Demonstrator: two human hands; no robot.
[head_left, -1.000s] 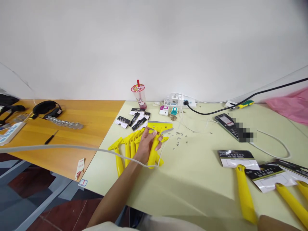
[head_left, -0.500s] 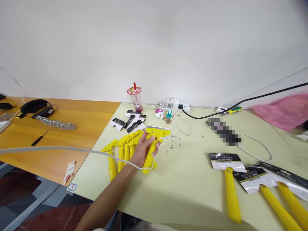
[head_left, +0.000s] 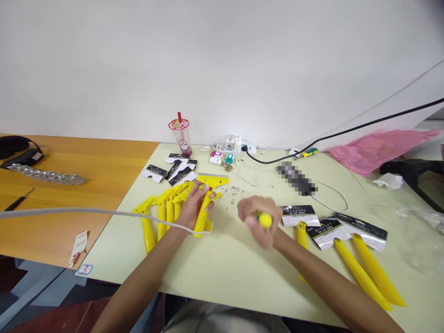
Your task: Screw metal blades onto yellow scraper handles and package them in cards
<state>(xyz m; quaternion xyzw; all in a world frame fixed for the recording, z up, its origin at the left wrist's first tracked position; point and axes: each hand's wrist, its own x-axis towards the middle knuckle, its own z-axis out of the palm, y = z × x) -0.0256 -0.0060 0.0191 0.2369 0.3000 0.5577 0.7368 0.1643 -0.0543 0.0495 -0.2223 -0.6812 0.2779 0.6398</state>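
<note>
My left hand (head_left: 194, 203) is wrapped round the handle of a yellow scraper (head_left: 201, 213), whose metal blade (head_left: 213, 175) points toward the wall. Over the middle of the table, my right hand (head_left: 258, 219) is blurred and closed round a screwdriver (head_left: 265, 220); only its rounded yellow handle end shows, the rest being hidden in the fist. Several yellow scraper handles (head_left: 161, 213) lie side by side to the left of my left hand. Small screws or nuts (head_left: 233, 194) are scattered between my two hands.
Black-and-white cards (head_left: 155, 173) lie near a drink cup (head_left: 182, 138). Carded yellow scrapers (head_left: 360, 273) are at right. A power strip (head_left: 229, 144), black cable (head_left: 333, 137), green-yellow tool (head_left: 310, 152) and pink bag (head_left: 378, 150) line the wall. A pale cable (head_left: 104, 212) crosses my left forearm.
My right hand has come into view from the right, holding the screwdriver. My left hand still grips the scraper. The whole view has shifted toward the right.
</note>
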